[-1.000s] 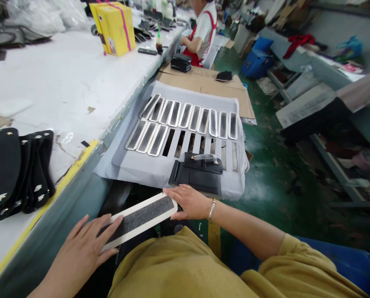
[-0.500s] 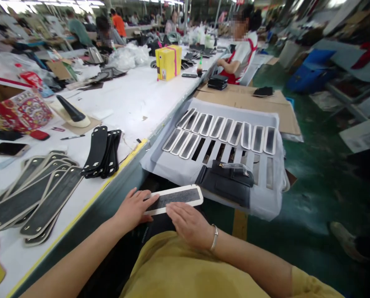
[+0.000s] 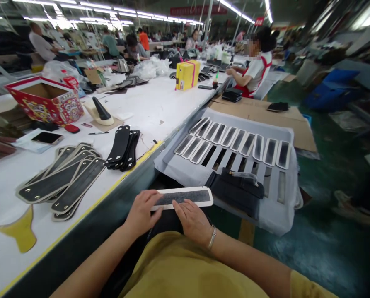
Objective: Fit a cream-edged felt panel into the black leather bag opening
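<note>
Along the left runs the long white counter [image 3: 147, 103], carrying a red patterned box [image 3: 48, 101], a yellow box [image 3: 187, 74], a fan of pale-edged dark strips [image 3: 63, 182] and a stack of black strips [image 3: 122, 147]. Just beside its edge, a grey sheet [image 3: 284, 215] holds rows of white-bordered strips [image 3: 234, 138] with a black pouch [image 3: 239, 190] at its near end. Further down, a seated person in a red apron [image 3: 255, 70] works at the counter. Down at the lap, the left hand [image 3: 143, 213] grips one end of a white-bordered dark strip [image 3: 185, 196], while the right hand [image 3: 192, 221] lies flat, fingers on its near edge.
</note>
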Action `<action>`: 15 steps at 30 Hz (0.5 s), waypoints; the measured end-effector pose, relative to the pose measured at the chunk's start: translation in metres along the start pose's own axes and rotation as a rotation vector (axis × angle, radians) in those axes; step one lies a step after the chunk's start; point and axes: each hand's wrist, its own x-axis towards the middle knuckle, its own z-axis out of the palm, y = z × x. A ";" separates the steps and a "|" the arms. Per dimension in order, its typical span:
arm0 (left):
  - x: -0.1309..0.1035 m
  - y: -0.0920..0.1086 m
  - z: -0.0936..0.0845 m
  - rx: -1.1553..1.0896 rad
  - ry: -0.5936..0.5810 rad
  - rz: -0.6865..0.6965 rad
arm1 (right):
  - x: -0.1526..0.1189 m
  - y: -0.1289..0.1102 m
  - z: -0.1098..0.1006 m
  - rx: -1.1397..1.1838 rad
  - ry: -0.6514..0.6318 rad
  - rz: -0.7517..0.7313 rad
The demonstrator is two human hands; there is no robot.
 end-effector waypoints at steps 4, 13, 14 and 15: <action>-0.015 0.031 0.022 0.188 -0.159 0.119 | 0.002 -0.004 0.001 0.020 -0.036 0.055; -0.017 0.033 0.027 0.232 -0.130 0.093 | 0.019 0.022 -0.038 0.270 0.282 0.420; -0.018 0.034 0.027 0.226 -0.126 0.088 | 0.020 0.019 -0.040 0.186 0.245 0.347; -0.019 0.035 0.027 0.219 -0.127 0.081 | 0.020 0.014 -0.039 0.114 0.163 0.267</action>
